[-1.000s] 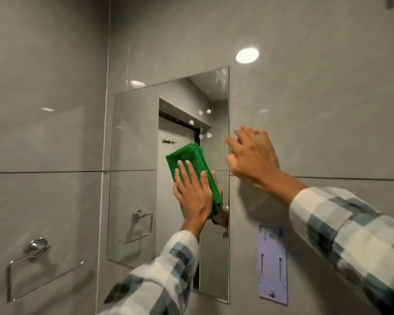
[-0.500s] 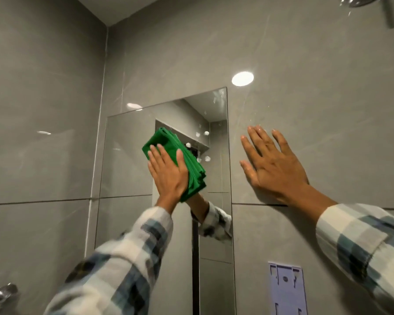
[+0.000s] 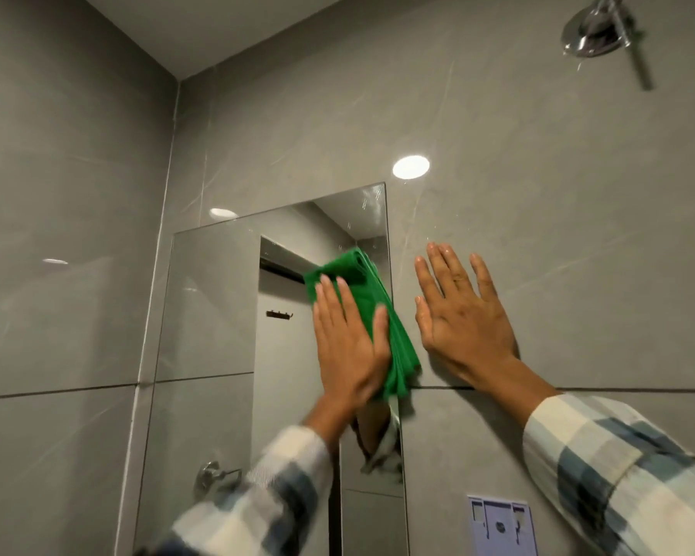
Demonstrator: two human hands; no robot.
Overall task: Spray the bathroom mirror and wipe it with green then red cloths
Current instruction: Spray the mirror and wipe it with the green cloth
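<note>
A frameless rectangular mirror (image 3: 217, 315) hangs on the grey tiled wall. My left hand (image 3: 348, 347) lies flat on a folded green cloth (image 3: 358, 274) and presses it against the mirror's upper right part, by the right edge; the cloth hangs slightly over that edge. My right hand (image 3: 462, 315) rests flat on the wall tile just right of the mirror, fingers spread, holding nothing. A few droplets show near the mirror's top right corner. No red cloth or spray bottle is in view.
A chrome shower head (image 3: 596, 34) juts from the wall at the top right. A pale purple wall bracket (image 3: 500, 525) sits low, right of the mirror. A chrome towel ring (image 3: 211, 475) shows low in the mirror. The side wall (image 3: 57, 274) meets the mirror wall at the left.
My left hand has slid the green cloth from the mirror's middle rightward to its right edge. The view has tilted up, bringing the shower head in. My right hand stays on the wall.
</note>
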